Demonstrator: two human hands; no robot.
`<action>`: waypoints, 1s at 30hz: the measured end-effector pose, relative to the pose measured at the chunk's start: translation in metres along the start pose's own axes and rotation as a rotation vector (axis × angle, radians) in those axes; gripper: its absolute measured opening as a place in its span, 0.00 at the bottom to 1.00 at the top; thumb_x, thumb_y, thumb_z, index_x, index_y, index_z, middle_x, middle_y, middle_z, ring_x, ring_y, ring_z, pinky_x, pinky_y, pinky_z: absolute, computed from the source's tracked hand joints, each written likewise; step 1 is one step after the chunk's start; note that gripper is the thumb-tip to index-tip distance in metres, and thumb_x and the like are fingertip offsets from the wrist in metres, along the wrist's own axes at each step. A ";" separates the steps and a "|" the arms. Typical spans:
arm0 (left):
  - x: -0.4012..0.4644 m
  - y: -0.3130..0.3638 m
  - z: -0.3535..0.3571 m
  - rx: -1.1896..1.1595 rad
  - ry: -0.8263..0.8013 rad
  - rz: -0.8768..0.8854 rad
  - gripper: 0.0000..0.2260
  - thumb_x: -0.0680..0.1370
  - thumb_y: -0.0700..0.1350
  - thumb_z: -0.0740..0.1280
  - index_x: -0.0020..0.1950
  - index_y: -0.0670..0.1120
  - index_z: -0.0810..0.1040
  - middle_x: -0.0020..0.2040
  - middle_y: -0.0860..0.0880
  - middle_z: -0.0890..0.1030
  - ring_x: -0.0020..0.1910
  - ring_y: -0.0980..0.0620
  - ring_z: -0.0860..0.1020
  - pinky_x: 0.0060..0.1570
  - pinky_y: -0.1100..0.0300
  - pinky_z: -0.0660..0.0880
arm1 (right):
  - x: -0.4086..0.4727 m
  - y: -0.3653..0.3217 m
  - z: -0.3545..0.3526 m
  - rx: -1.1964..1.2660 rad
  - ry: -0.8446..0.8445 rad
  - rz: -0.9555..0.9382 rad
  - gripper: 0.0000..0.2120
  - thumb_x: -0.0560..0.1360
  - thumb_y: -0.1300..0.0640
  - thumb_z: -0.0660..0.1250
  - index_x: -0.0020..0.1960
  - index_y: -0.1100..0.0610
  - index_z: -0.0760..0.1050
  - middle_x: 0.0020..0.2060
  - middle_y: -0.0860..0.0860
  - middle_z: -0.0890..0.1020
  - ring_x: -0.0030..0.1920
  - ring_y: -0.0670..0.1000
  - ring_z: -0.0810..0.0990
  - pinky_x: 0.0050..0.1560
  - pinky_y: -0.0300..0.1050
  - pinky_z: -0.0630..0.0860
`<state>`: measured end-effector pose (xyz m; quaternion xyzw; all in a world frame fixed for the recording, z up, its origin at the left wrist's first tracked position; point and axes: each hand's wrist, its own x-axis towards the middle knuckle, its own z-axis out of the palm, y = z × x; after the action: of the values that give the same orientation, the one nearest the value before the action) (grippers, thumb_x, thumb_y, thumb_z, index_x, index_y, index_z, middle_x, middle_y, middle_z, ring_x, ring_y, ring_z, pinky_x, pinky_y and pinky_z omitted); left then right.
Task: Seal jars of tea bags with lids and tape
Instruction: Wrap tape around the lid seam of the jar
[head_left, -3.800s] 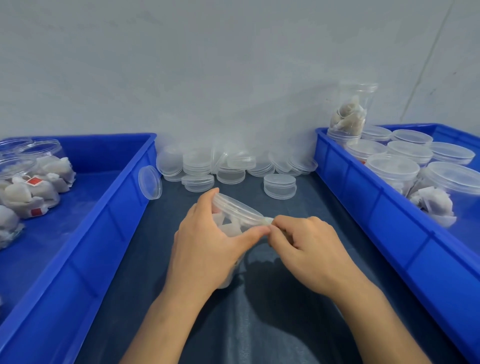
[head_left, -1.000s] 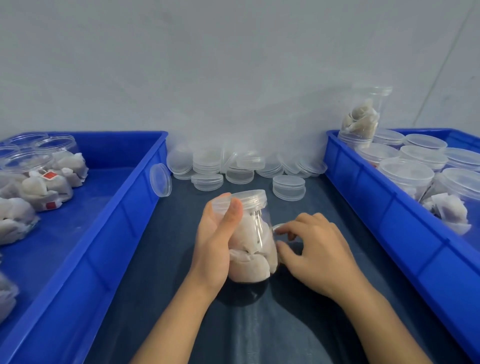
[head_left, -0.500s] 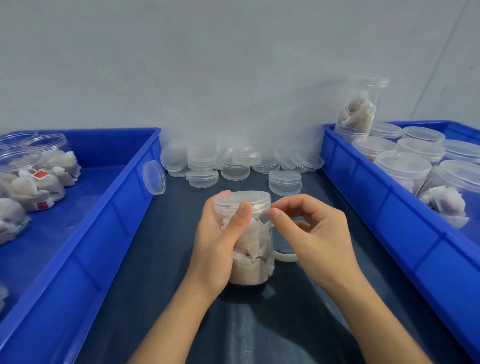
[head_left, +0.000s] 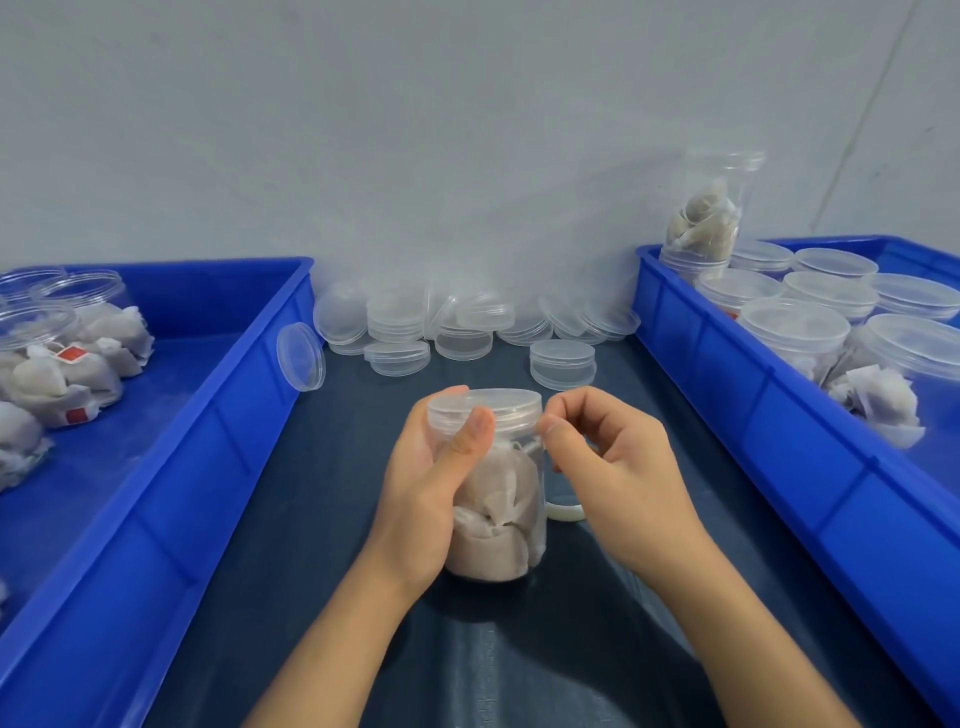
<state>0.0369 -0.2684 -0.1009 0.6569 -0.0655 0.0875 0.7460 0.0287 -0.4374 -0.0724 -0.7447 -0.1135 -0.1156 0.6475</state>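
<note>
Clear plastic jar of tea bags (head_left: 496, 499) upright mid-desk, clear round lid (head_left: 484, 408) already on; taping looks under way. Left hand (head_left: 423, 493) wraps the jar, thumb on lid rim. Right hand (head_left: 610, 467) fingers curled, pinching at lid's right edge, tape strip itself too clear to confirm. Whitish tape roll (head_left: 563, 512) behind jar
</note>
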 end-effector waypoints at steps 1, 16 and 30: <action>0.000 0.000 0.000 -0.008 0.001 -0.012 0.36 0.69 0.66 0.71 0.71 0.47 0.76 0.61 0.48 0.87 0.62 0.49 0.84 0.63 0.55 0.79 | 0.000 0.000 0.001 0.002 -0.008 -0.005 0.11 0.81 0.62 0.67 0.41 0.53 0.78 0.33 0.42 0.78 0.32 0.44 0.72 0.35 0.37 0.72; 0.001 -0.001 0.001 -0.086 0.015 -0.086 0.23 0.76 0.59 0.70 0.63 0.44 0.80 0.57 0.39 0.86 0.54 0.45 0.86 0.55 0.53 0.82 | 0.004 0.007 0.004 0.034 -0.011 0.014 0.08 0.81 0.60 0.68 0.42 0.54 0.78 0.34 0.43 0.79 0.35 0.43 0.75 0.40 0.41 0.77; -0.005 0.012 0.005 -0.215 -0.073 -0.153 0.36 0.79 0.63 0.67 0.67 0.29 0.76 0.62 0.25 0.80 0.64 0.23 0.78 0.69 0.28 0.72 | -0.002 0.013 0.010 0.126 -0.104 0.074 0.17 0.78 0.43 0.69 0.65 0.44 0.79 0.55 0.45 0.86 0.56 0.48 0.86 0.60 0.52 0.82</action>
<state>0.0290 -0.2720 -0.0896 0.5789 -0.0512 -0.0009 0.8138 0.0313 -0.4291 -0.0860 -0.7111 -0.1264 -0.0453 0.6901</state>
